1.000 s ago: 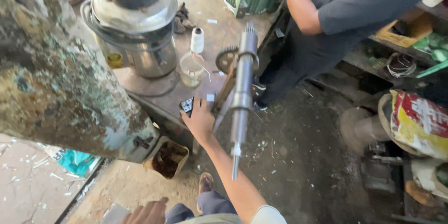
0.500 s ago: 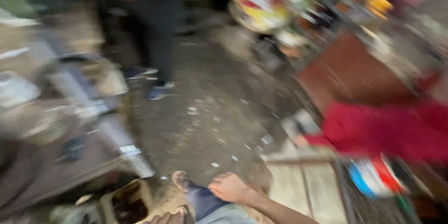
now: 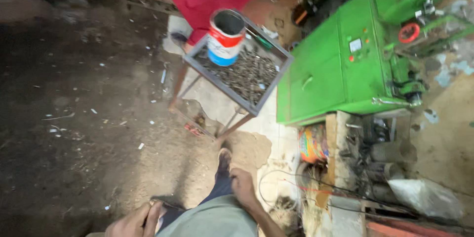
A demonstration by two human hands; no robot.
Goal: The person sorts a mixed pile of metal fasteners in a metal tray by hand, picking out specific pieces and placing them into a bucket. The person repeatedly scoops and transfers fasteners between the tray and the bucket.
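Head view: left hand (image 3: 132, 221) is seen low at the frame edge, fingers curled, nothing visibly clamped. Right hand (image 3: 243, 186) is hung beside the thigh, its grip loose and empty. The metal tray (image 3: 274, 85) of small dark parts is set on thin legs just ahead, a painted can (image 3: 225, 37) stood in its far corner. Green machine (image 3: 340, 59) crowds the tray's right edge; dirt floor (image 3: 84, 118) is open to the left.

The person wears dark blue trousers (image 3: 217, 195) and a pale grey-green shirt (image 3: 212, 219) whose hem fills the bottom of the view. 1 foot shows below, in an open sandal (image 3: 224, 160). Both forearms are bare, with no sleeves, gloves or watch. The left hand (image 3: 133, 222) and right hand (image 3: 243, 186) are bare too.
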